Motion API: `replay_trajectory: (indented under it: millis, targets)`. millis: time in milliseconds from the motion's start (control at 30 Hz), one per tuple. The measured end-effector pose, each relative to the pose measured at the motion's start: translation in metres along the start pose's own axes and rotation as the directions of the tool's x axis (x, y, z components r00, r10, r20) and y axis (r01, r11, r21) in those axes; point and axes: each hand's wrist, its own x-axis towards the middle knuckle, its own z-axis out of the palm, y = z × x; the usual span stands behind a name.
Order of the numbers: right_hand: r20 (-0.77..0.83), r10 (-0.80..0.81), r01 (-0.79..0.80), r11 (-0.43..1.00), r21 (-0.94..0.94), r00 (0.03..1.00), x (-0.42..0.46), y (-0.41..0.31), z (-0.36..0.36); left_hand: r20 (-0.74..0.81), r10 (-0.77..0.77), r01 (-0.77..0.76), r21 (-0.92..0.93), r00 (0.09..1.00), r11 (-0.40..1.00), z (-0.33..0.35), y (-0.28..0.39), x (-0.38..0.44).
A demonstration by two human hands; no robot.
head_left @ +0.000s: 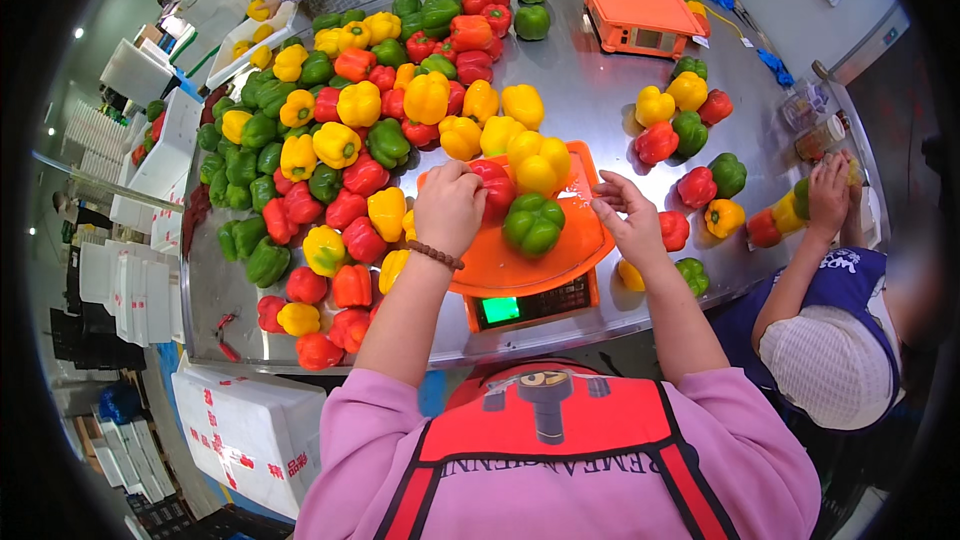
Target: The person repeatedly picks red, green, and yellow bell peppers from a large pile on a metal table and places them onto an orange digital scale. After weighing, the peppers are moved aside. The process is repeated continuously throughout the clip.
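Observation:
An orange plastic weighing tray (495,270) rests on a digital scale (540,307) with a lit green display. In the tray are a green bell pepper (534,225), a red bell pepper (495,190) and yellow bell peppers (538,163). My left hand (451,202), with a braided bracelet at the wrist, is at the tray's left side beside the red pepper; its fingertips are partly hidden, so I cannot tell whether it grips anything. My right hand (624,211) hovers at the tray's right edge with fingers apart, holding nothing.
A large heap of mixed bell peppers (360,105) covers the left of the metal table (570,82). Small groups of peppers (657,142) lie at right. A second orange scale (637,7) stands at the back. A co-worker's hands (829,191) handle peppers at far right.

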Motion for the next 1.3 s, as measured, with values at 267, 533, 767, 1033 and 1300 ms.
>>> replay_trajectory:
  millis: [267, 533, 767, 1033, 1300]
  targets:
    - [0.006, 0.017, -0.017, 1.0, 0.013, 1.0, -0.002, -0.002, 0.009, 0.161, 0.042, -0.044, 0.012, 0.986, 0.999, -0.007, -0.005, 0.011]
    - [-0.132, 0.09, -0.099, 0.993, -0.066, 0.987, -0.011, 0.018, -0.027, -0.455, -0.586, 0.363, -0.487, 0.671, 0.794, -0.123, -0.131, -0.111]
    - [-0.142, -0.033, 0.003, 0.979, -0.202, 0.989, -0.006, 0.032, -0.048, -0.558, -0.487, 0.736, 0.425, 0.672, 0.527, -0.187, -0.143, -0.199]
    - [0.211, -0.307, 0.361, 0.88, -0.309, 0.928, 0.063, -0.032, 0.011, 0.088, -0.365, 0.371, -0.371, 0.927, 0.852, -0.044, -0.049, -0.099]
    - [0.424, -0.154, 0.369, 0.791, -0.488, 0.892, 0.101, -0.043, 0.025, 0.218, -0.14, 0.2, -0.285, 0.966, 0.938, 0.003, -0.013, -0.018]
